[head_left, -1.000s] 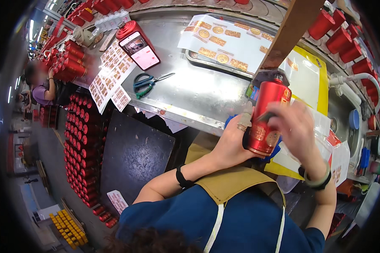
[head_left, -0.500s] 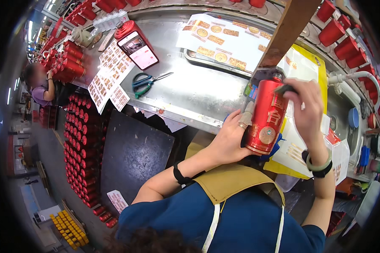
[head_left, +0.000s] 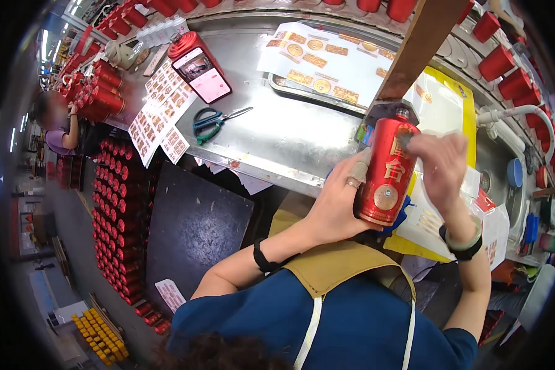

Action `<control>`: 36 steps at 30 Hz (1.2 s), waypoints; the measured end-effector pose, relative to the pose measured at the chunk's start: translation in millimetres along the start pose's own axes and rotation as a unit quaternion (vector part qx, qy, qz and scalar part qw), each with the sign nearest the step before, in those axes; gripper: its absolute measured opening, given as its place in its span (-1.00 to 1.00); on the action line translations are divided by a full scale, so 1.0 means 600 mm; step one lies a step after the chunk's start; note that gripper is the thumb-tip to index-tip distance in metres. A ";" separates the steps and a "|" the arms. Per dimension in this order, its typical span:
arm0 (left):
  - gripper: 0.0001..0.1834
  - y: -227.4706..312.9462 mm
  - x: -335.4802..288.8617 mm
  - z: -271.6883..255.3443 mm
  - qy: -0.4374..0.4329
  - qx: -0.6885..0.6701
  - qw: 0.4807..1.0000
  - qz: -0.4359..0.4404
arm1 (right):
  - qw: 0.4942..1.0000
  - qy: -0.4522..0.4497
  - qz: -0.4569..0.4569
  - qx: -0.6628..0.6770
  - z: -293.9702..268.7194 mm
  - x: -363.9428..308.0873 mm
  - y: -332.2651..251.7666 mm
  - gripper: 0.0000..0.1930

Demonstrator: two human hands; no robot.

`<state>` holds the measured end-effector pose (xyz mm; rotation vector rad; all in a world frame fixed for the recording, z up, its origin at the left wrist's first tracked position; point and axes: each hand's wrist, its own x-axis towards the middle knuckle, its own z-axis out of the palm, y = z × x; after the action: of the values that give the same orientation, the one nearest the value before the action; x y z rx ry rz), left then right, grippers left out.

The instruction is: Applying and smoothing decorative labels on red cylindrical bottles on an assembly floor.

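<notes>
A red bottle (head_left: 386, 176) with gold characters and a round gold emblem stands tilted in front of me, its neck toward the wooden post. My left hand (head_left: 341, 200) is wrapped round its left side and base, with pale covers on some fingers. At the upper right of the bottle, my right hand (head_left: 439, 161) is smeared by motion. Its fingers are closed on a small dark flat piece (head_left: 405, 139), pressed to the bottle's face near the upper character; its exact kind is hard to make out. Decal sheets (head_left: 428, 216) lie on yellow material beneath my right forearm.
A tray (head_left: 283, 86) bears a sheet of gold decals (head_left: 327, 58). Scissors (head_left: 209, 123), a phone (head_left: 202, 75) leaning on a red bottle and more decal sheets (head_left: 157, 114) lie left. A wooden post (head_left: 410, 52) rises behind; a sink tap (head_left: 524, 111) stands right. A co-worker (head_left: 61, 126) is far left.
My right hand has swung a little down and inward, bringing the dark piece left across the bottle. The bottle has turned slightly in my left hand. Red cups on the far conveyor have shifted.
</notes>
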<state>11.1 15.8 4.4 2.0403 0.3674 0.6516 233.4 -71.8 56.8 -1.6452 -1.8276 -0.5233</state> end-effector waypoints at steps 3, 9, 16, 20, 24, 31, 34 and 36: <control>0.15 -0.004 0.001 0.007 0.041 -0.004 0.999 0.026 | 0.981 -0.058 -0.119 0.143 -0.022 -0.042 -0.058 -0.76; 0.13 -0.003 -0.002 -0.005 0.009 0.026 0.999 0.029 | 0.991 0.042 0.111 0.065 0.007 0.001 0.010 -0.71; 0.09 -0.015 -0.005 -0.002 -0.014 -0.025 1.000 0.012 | 0.969 -0.047 -0.117 0.210 -0.020 -0.056 -0.044 -0.69; 0.05 -0.014 -0.006 0.001 0.001 -0.024 1.000 0.011 | 0.986 -0.004 0.093 0.135 -0.001 0.000 -0.016 -0.67; 0.08 -0.008 -0.006 0.003 0.011 -0.007 1.000 0.013 | 0.998 0.048 0.027 0.003 0.000 0.007 0.018 -0.73; -0.06 0.000 -0.005 0.007 0.044 -0.019 0.999 -0.007 | 0.986 -0.100 -0.059 0.121 -0.024 0.008 -0.055 -0.76; -0.01 0.000 -0.006 0.004 0.045 -0.014 0.999 -0.001 | 0.998 0.027 0.044 0.018 0.000 0.043 0.015 -0.74; 0.03 -0.001 -0.008 0.001 0.038 -0.005 0.999 0.000 | 1.000 0.013 0.009 -0.010 -0.006 0.030 0.021 -0.74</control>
<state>7.4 13.5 2.2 2.0104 0.4076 0.7304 245.5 -59.1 69.8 -1.6609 -1.7924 -0.5541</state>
